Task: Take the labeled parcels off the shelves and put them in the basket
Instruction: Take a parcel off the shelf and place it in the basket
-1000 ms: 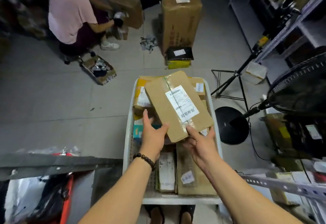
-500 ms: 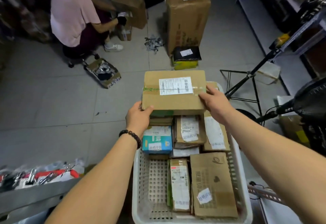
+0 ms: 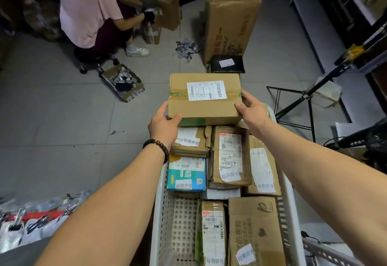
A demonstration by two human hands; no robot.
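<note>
A brown cardboard parcel with a white label lies flat over the far end of the white perforated basket. My left hand grips its near left corner, thumb on top. My right hand holds its right edge, fingers curled on the side. Several labeled parcels fill the basket below: a blue-and-white box, taped brown boxes and a large flat box. Whether the held parcel rests on the stack, I cannot tell.
A person in a pink shirt crouches at the far left among cartons. A tall carton and a black parcel stand beyond the basket. A tripod and shelving are at the right, a cluttered shelf at the near left.
I turned the parcel from slanted to square and carried it away from me to the basket's far end. In the last half second it hardly moved.
</note>
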